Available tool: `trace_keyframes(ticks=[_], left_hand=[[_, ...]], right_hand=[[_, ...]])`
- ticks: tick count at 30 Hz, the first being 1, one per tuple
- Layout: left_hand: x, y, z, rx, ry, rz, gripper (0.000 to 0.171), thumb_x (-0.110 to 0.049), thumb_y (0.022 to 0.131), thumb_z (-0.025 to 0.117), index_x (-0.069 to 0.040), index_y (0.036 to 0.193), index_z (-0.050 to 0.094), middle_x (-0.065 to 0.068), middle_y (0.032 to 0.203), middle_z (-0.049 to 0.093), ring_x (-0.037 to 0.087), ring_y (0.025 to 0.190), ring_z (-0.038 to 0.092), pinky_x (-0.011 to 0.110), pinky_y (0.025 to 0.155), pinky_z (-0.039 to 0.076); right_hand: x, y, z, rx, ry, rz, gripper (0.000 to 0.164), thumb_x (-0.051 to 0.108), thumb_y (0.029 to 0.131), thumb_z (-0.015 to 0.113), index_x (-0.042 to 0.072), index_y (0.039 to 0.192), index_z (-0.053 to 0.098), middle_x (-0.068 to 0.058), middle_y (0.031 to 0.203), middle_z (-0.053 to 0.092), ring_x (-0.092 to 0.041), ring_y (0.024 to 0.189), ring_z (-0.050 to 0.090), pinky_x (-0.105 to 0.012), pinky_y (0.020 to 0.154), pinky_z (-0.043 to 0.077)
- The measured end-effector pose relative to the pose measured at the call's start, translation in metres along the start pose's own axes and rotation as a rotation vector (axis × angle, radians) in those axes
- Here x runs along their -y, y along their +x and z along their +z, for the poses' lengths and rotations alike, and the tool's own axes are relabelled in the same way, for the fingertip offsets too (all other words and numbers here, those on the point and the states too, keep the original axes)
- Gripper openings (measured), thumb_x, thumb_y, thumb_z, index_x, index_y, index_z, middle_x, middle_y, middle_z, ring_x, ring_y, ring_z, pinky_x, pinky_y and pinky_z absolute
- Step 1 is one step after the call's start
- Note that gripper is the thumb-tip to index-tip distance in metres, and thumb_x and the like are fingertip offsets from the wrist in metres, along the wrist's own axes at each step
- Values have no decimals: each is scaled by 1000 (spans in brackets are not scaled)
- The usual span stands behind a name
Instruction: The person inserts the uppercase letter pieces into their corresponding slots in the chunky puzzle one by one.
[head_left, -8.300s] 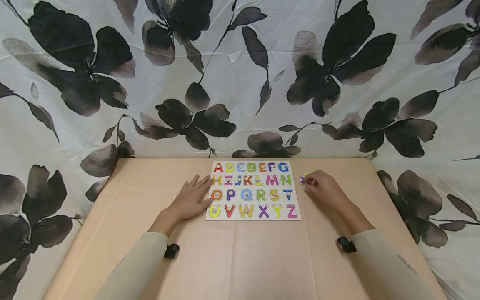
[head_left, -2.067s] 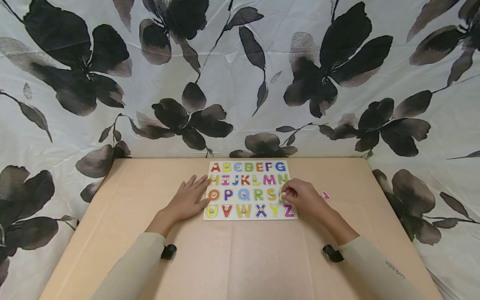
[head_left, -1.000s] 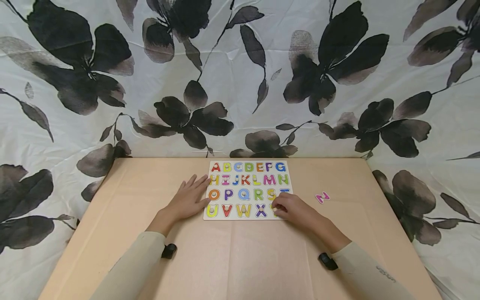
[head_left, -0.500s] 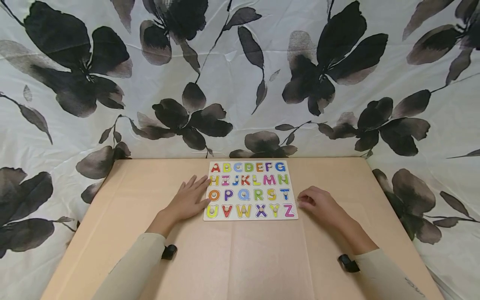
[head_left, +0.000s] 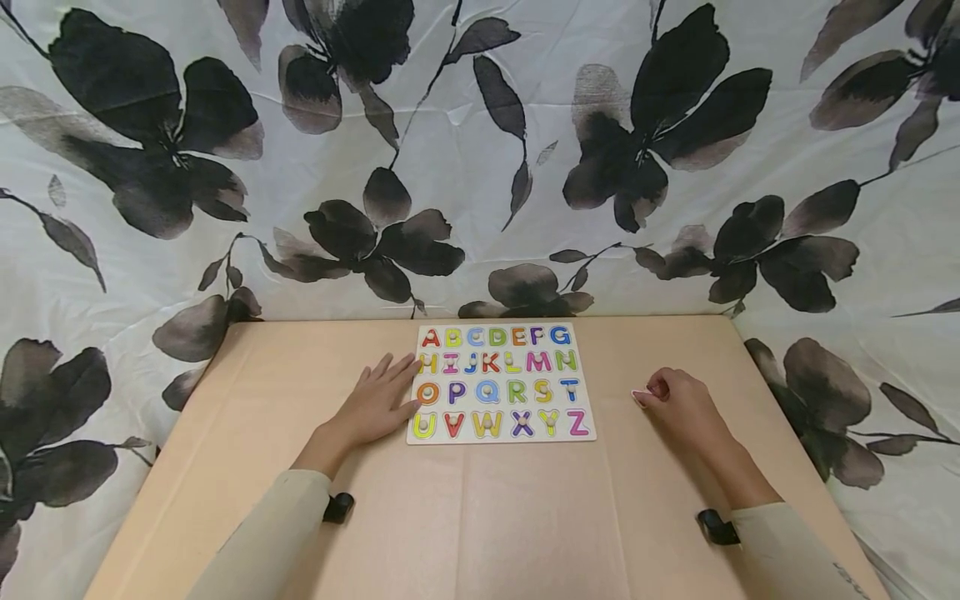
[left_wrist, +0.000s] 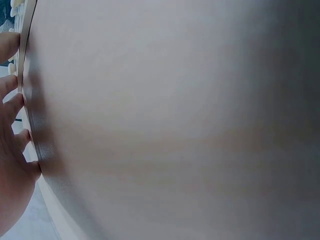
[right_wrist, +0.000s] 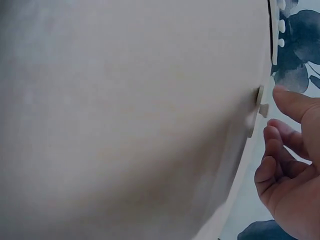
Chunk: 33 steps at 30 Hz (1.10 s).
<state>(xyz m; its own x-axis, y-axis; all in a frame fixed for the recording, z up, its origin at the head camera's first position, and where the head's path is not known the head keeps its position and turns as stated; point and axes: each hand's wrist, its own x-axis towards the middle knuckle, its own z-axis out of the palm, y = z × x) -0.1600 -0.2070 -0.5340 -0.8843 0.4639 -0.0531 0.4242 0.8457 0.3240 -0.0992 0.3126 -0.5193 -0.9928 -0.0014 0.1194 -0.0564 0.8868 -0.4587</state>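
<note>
The letter puzzle board (head_left: 489, 406) lies on the table, with colourful knobbed letters A to Y in rows and a pink Z shape at its lower right. My left hand (head_left: 377, 398) rests with spread fingers on the board's left edge; in the left wrist view its fingertips (left_wrist: 10, 45) touch that edge. Right of the board lies a loose pink letter Z (head_left: 640, 395), mostly covered by my right hand (head_left: 684, 408). In the right wrist view, my thumb and forefinger stand apart on either side of its knob (right_wrist: 264, 110), with gaps showing.
The pale wooden table (head_left: 525, 517) extends around the board on all sides. Behind it hangs a white cloth (head_left: 480, 150) with dark flowers. Black wrist cameras (head_left: 717, 527) sit at both sleeve cuffs.
Over the last second my right hand has left the yellow Y, which now sits in the board, and moved right to the loose pink Z. The left hand has stayed on the board.
</note>
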Motion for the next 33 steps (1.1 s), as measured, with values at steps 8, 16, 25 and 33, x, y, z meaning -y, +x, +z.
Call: trace_keyframes(ticks=[8,16,25,33], left_hand=[[0,0,0,-5,2,3,73,-49,101,54,-20,164,32,3,172,25,42,159,15,72,123,14],[-1,0,0,-4,0,4,72,-49,102,54,-18,164,32,5,172,26,43,159,16,73,122,14],[1,0,-1,-17,11,12,73,-48,101,55,-18,163,33,5,171,27,44,158,17,74,122,15],[0,0,-2,-27,2,12,73,-48,101,56,-18,163,34,5,171,27,44,158,17,74,122,14]], right_hand=[[-2,3,4,28,-7,5,24,20,93,78,1,89,64,-7,76,58,-21,70,52,-33,64,43],[14,4,3,47,26,20,23,22,91,81,3,93,66,-6,79,62,-21,75,55,-30,65,46],[58,3,16,163,129,-47,23,22,88,84,8,100,70,0,83,61,-16,80,55,-21,65,48],[81,3,32,244,144,-198,16,17,88,84,11,93,70,5,81,59,-10,76,53,-19,64,48]])
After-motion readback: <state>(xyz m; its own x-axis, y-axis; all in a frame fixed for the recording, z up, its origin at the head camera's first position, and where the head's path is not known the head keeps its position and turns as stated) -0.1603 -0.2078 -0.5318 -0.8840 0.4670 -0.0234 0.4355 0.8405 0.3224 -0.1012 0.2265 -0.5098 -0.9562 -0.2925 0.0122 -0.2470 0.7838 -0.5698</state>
